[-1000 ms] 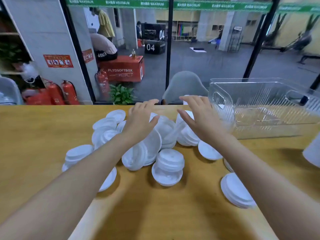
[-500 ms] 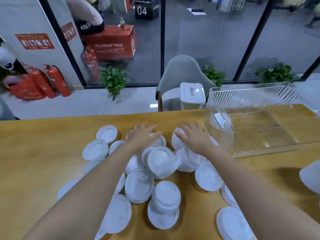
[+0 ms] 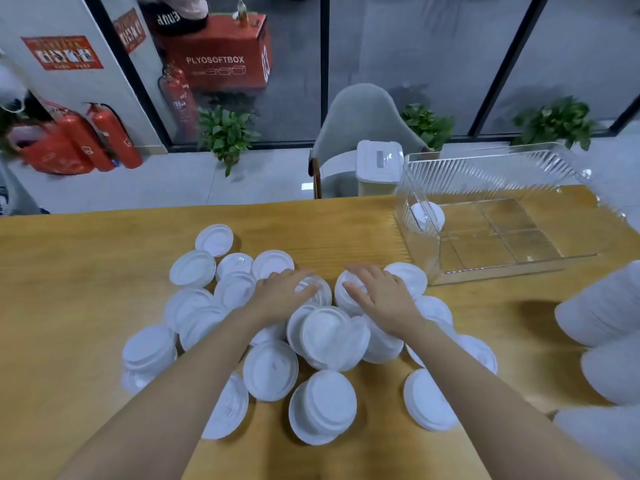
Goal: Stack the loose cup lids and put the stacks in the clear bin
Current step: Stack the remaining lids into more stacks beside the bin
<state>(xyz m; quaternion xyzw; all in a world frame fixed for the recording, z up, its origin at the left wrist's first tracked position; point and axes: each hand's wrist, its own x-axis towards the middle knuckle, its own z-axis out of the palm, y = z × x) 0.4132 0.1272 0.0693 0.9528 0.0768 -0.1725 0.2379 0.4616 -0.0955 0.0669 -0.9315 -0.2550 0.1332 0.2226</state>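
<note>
Several loose white cup lids (image 3: pixel 270 370) lie scattered and partly overlapping on the wooden table (image 3: pixel 69 289). My left hand (image 3: pixel 284 294) rests flat, fingers straight, on a lid at the pile's far side. My right hand (image 3: pixel 379 294) lies flat on a small stack of lids (image 3: pixel 346 296) beside it, with another lid (image 3: pixel 410 277) just behind. The clear bin (image 3: pixel 502 268) stands at the far right of the table. A single white lid (image 3: pixel 427 216) shows through its left wall.
White rounded shapes (image 3: pixel 602 306) crowd the right edge of the table, blurred. A grey chair (image 3: pixel 363 119) with a white box (image 3: pixel 379 164) on it stands behind the table. Beyond are glass walls, potted plants and red fire extinguishers (image 3: pixel 110 136).
The camera has tilted further down and closer. Both hands came down from above the pile and now lie flat on lids at its far side.
</note>
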